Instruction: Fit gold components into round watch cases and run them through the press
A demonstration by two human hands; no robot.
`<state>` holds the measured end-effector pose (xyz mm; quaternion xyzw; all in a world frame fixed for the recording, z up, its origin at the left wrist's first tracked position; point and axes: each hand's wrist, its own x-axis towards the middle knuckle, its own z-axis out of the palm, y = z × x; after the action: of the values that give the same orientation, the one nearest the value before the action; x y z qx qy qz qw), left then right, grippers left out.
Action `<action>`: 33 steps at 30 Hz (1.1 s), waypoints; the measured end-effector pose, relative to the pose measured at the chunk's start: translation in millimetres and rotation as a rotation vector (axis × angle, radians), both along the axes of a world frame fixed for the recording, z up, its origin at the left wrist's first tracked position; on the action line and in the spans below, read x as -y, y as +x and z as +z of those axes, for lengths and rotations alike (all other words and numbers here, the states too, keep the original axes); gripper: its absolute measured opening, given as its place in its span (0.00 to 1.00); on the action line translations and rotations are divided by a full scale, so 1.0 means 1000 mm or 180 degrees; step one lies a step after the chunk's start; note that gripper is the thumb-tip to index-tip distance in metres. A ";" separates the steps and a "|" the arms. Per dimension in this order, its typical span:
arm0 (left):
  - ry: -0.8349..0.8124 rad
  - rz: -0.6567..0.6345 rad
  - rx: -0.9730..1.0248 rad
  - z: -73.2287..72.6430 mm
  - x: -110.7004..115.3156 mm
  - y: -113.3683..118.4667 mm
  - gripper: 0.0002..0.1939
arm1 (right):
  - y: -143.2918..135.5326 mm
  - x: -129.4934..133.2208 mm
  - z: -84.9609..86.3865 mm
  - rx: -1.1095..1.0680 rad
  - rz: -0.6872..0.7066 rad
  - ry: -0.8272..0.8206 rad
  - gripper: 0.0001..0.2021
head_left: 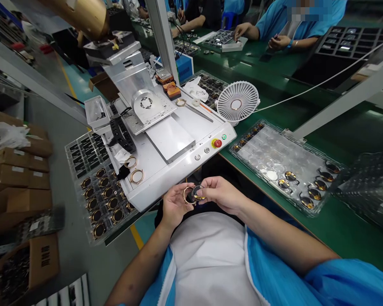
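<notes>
Close in front of my chest, my left hand grips a gold-coloured watch case ring by its edge. My right hand pinches a round dark watch display module with gold patches, thumb across its face. The two parts are side by side, nearly touching; whether they are in contact I cannot tell. Two more gold rings lie on the white machine base to the left. On the right, a clear plastic tray holds several similar round modules with dark flex tails.
The white press machine has a red stop button on its front edge. A white fan stands beyond it. Trays of ringed parts sit at left. Tweezers lie on the machine. A co-worker works across the green table.
</notes>
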<state>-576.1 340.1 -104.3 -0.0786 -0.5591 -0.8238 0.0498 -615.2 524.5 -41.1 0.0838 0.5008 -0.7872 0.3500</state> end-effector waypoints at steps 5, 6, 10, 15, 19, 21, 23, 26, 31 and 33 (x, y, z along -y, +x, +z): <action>0.0124 -0.0170 -0.0081 -0.002 -0.002 0.002 0.32 | 0.008 0.016 0.008 -0.0346 -0.0240 0.0208 0.21; 0.0114 -0.0145 -0.0112 -0.003 -0.002 0.002 0.32 | 0.009 0.018 0.010 -0.0458 -0.0288 0.0260 0.20; -0.0070 0.0067 -0.0057 -0.009 0.001 0.004 0.34 | 0.009 0.023 0.017 -0.0733 -0.0352 0.0405 0.15; -0.0138 0.0164 -0.0055 -0.012 0.001 0.004 0.34 | 0.009 0.025 0.019 -0.0826 -0.0267 0.0462 0.14; -0.0056 0.0131 -0.0078 -0.008 -0.001 0.003 0.36 | 0.008 0.024 0.017 -0.0780 -0.0190 0.0387 0.15; -0.0055 0.0122 -0.0086 -0.006 -0.002 0.003 0.35 | 0.008 0.024 0.016 -0.0774 -0.0175 0.0345 0.15; -0.0068 0.0137 -0.0086 -0.006 -0.003 0.003 0.34 | 0.008 0.023 0.014 -0.0783 -0.0165 0.0338 0.15; -0.0097 0.0215 0.0026 -0.006 -0.003 0.002 0.33 | 0.009 0.024 0.010 -0.0781 -0.0163 0.0320 0.16; -0.0041 0.0304 -0.0048 -0.007 -0.003 0.003 0.33 | 0.007 0.024 0.005 -0.0637 -0.0185 0.0173 0.19; -0.0009 0.0332 -0.0114 -0.006 -0.004 0.003 0.33 | 0.006 0.022 0.004 -0.0547 -0.0158 0.0271 0.21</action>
<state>-572.8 344.2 -110.4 -0.0642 -0.5626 -0.8178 0.1027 -609.5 502.5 -36.9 0.0430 0.5597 -0.7779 0.2823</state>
